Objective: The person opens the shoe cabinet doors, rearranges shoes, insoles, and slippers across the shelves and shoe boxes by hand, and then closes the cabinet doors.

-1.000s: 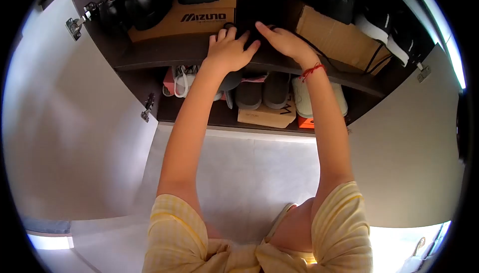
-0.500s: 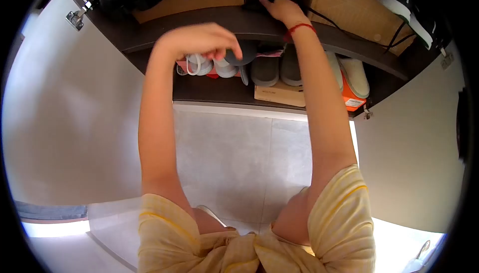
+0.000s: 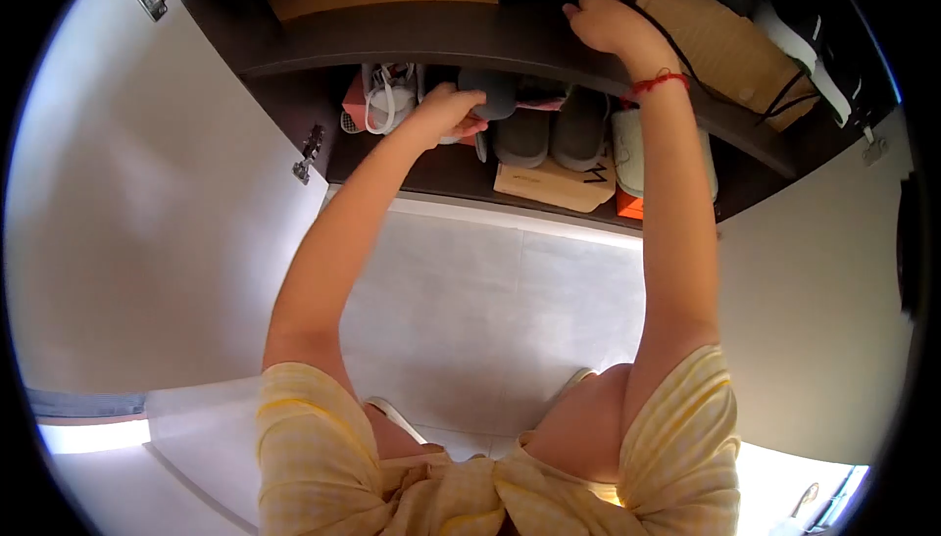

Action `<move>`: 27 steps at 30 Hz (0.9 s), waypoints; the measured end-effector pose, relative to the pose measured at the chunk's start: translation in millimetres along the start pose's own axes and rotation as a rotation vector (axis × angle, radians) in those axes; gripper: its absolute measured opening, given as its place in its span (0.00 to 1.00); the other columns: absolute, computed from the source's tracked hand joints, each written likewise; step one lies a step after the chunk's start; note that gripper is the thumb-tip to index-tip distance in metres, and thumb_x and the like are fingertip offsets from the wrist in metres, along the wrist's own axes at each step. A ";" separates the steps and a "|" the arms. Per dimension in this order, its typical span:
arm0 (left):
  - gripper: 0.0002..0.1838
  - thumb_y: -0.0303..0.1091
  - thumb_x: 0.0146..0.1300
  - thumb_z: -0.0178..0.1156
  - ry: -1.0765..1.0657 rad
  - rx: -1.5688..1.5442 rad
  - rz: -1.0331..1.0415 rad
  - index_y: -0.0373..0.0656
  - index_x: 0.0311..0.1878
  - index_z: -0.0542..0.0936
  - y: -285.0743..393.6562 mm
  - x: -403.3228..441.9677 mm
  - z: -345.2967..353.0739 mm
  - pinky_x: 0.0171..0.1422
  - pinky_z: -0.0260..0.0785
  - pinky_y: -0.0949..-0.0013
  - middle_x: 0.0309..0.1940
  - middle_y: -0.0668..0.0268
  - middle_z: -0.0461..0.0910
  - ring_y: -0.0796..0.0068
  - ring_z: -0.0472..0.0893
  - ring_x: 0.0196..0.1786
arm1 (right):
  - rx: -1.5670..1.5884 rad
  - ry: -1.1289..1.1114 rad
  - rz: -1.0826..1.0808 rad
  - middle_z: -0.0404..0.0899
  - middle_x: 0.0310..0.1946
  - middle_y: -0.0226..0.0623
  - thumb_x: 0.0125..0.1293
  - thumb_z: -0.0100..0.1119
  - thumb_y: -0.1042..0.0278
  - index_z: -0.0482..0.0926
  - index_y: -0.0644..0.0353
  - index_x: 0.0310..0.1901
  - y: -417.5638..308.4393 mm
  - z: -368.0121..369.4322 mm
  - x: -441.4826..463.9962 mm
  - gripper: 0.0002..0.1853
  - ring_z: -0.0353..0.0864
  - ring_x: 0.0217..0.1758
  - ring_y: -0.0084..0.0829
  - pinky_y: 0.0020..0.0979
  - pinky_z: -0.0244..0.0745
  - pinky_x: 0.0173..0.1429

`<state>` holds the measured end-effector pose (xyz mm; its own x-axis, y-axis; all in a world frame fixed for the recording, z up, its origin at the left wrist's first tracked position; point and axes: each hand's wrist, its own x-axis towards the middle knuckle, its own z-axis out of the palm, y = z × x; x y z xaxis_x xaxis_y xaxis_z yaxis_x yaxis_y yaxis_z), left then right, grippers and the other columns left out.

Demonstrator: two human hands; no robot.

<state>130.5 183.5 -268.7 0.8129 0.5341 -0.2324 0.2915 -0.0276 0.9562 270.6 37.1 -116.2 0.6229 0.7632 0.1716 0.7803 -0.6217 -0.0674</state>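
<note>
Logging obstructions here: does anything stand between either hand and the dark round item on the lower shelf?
Nothing visible blocks the left hand; its fingertips overlap the dark round item in view, though contact is unclear. The upper shelf stands between the right hand and that item.

We see bright light at the lower corners and a glossy sheen on the left door (image 3: 147, 213), while the cabinet's upper shelf (image 3: 392, 36) sinks into shadow. The wide lens bends the edges into black.
</note>
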 end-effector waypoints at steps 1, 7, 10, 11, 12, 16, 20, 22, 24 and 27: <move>0.19 0.40 0.61 0.57 -0.128 -0.131 -0.058 0.29 0.43 0.74 13.8 -9.5 -2.7 0.36 0.75 0.72 0.37 0.53 0.79 0.66 0.82 0.35 | -0.009 -0.003 -0.004 0.74 0.54 0.52 0.70 0.38 0.58 0.75 0.64 0.54 -2.5 -6.7 -4.4 0.22 0.73 0.58 0.52 0.44 0.68 0.62; 0.18 0.33 0.62 0.53 -0.321 0.207 -0.175 0.30 0.51 0.70 59.3 -56.3 -43.4 0.35 0.77 0.75 0.41 0.53 0.78 0.67 0.82 0.34 | 0.229 -0.415 0.239 0.81 0.40 0.47 0.71 0.42 0.46 0.80 0.65 0.39 -6.2 -57.6 -37.3 0.27 0.81 0.47 0.35 0.34 0.75 0.52; 0.22 0.35 0.63 0.54 -0.286 0.707 -0.235 0.29 0.55 0.68 76.7 -75.0 -71.8 0.32 0.77 0.75 0.42 0.53 0.78 0.68 0.83 0.30 | 0.475 -0.487 -0.036 0.82 0.37 0.42 0.70 0.43 0.44 0.82 0.63 0.37 -13.6 -61.0 -52.9 0.28 0.81 0.43 0.27 0.28 0.76 0.50; 0.23 0.36 0.63 0.55 -0.297 0.862 -0.207 0.30 0.57 0.68 89.3 -88.7 -78.7 0.32 0.77 0.74 0.42 0.52 0.78 0.68 0.84 0.31 | 0.518 -0.426 -0.108 0.82 0.39 0.41 0.70 0.43 0.43 0.82 0.63 0.39 -13.0 -56.1 -53.2 0.28 0.81 0.44 0.28 0.27 0.75 0.51; 0.23 0.37 0.63 0.56 -0.240 0.939 -0.220 0.32 0.57 0.69 96.5 -98.7 -86.5 0.32 0.77 0.74 0.44 0.54 0.77 0.65 0.85 0.30 | 0.560 -0.365 -0.180 0.82 0.40 0.40 0.69 0.44 0.42 0.82 0.63 0.41 -12.7 -51.3 -53.3 0.28 0.81 0.44 0.29 0.27 0.75 0.51; 0.18 0.35 0.62 0.57 -0.047 0.940 0.005 0.36 0.54 0.74 115.0 -149.9 -115.8 0.35 0.76 0.73 0.40 0.61 0.79 0.71 0.84 0.34 | 0.667 -0.433 -0.407 0.81 0.43 0.41 0.68 0.49 0.45 0.80 0.63 0.48 -10.0 -36.5 -45.2 0.26 0.79 0.47 0.29 0.26 0.73 0.53; 0.14 0.33 0.61 0.57 -0.021 0.828 0.341 0.38 0.49 0.78 125.8 -155.6 -151.4 0.39 0.74 0.73 0.34 0.66 0.80 0.77 0.81 0.39 | 0.551 -0.478 -0.558 0.77 0.51 0.45 0.64 0.58 0.50 0.70 0.63 0.60 -32.8 -21.3 -50.1 0.29 0.76 0.55 0.33 0.29 0.71 0.57; 0.13 0.24 0.60 0.58 -0.034 0.741 0.285 0.37 0.48 0.79 133.7 -153.6 -161.1 0.46 0.75 0.70 0.41 0.64 0.79 0.72 0.78 0.47 | 0.458 -0.517 -0.551 0.73 0.55 0.48 0.60 0.62 0.46 0.64 0.61 0.65 -50.6 -17.8 -57.5 0.37 0.74 0.58 0.36 0.32 0.70 0.59; 0.12 0.17 0.55 0.57 -0.116 0.679 0.628 0.38 0.42 0.83 130.6 -151.9 -169.6 0.53 0.72 0.69 0.43 0.63 0.81 0.70 0.78 0.50 | 0.644 -0.691 -0.647 0.68 0.59 0.52 0.56 0.66 0.43 0.55 0.58 0.70 -58.9 3.1 -55.7 0.47 0.73 0.60 0.40 0.35 0.68 0.61; 0.15 0.11 0.46 0.54 -0.122 0.561 0.736 0.37 0.34 0.84 123.0 -147.1 -173.7 0.56 0.70 0.69 0.47 0.60 0.81 0.65 0.76 0.56 | 0.872 -0.816 -0.600 0.67 0.59 0.54 0.54 0.68 0.45 0.48 0.62 0.71 -82.3 40.2 -62.3 0.52 0.70 0.62 0.39 0.35 0.65 0.63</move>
<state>-40.7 248.4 -86.0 0.9277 0.1287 0.3505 -0.1430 -0.7447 0.6519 169.8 47.7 -160.8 -0.2111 0.9531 -0.2170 0.5328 -0.0739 -0.8430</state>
